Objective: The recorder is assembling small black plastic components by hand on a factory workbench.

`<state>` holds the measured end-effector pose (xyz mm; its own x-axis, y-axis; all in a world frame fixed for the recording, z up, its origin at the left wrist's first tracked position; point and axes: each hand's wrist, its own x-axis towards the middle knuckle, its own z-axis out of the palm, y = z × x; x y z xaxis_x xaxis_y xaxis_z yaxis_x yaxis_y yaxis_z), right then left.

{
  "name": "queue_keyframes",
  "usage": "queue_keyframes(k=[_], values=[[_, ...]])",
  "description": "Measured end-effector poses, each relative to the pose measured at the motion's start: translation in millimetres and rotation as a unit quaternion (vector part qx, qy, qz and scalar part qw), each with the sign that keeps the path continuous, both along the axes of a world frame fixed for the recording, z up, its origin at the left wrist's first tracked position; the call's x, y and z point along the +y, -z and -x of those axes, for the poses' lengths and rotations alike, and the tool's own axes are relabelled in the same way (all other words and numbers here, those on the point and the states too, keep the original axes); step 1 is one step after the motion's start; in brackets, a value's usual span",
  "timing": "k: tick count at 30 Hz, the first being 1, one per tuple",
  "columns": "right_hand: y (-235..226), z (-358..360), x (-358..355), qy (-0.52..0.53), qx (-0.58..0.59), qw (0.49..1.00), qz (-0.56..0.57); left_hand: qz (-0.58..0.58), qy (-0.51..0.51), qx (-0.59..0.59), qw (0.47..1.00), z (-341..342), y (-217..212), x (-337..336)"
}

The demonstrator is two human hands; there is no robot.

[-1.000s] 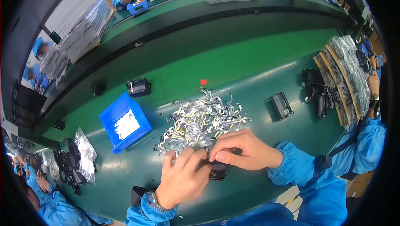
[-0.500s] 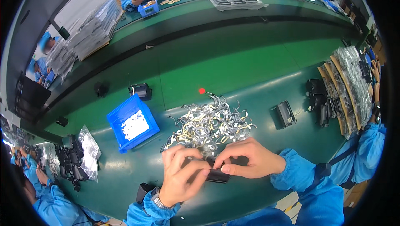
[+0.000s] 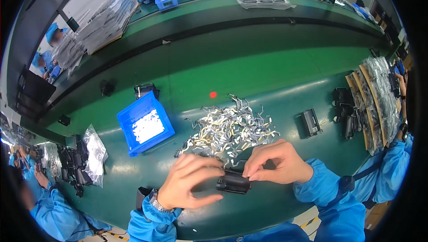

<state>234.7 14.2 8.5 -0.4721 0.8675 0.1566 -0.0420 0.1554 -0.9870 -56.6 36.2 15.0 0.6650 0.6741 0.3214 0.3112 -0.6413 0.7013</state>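
Note:
A black plastic housing lies on the green table in front of me, its long side running left to right. My left hand is at its left end, slightly blurred, with thumb and fingers spread apart. Thumb and forefinger of my right hand pinch together at the housing's upper right edge. What they hold is too small to make out. Just beyond my hands is a loose pile of small bent metal strips, grey and pale yellow with white ends.
A blue bin of small white pieces stands left of the pile, another black housing behind it. One more housing lies to the right, near stacked cardboard and plastic-wrapped trays. Clear plastic bags lie left. Co-workers sit around the bench.
My left hand has come off the housing toward the left and its fingers have spread. More of the housing shows. My right hand still pinches at its edge. The whole view has shifted slightly.

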Motion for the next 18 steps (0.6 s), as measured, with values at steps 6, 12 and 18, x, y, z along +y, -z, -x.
queue_keyframes(k=[6,12,18], values=[[-4.3,-6.7,3.7,-0.047,0.014,0.996,-0.078,-0.048,0.062,0.107,0.991,-7.7,10.9,-5.2],[-22.7,-5.9,5.4,-0.126,-0.109,0.964,-0.209,-0.107,-0.015,0.082,0.991,-15.0,24.7,-8.6],[-22.5,-1.4,2.6,-0.161,-0.207,0.925,-0.276,-0.079,-0.028,0.072,0.994,-18.8,25.9,-13.2]])
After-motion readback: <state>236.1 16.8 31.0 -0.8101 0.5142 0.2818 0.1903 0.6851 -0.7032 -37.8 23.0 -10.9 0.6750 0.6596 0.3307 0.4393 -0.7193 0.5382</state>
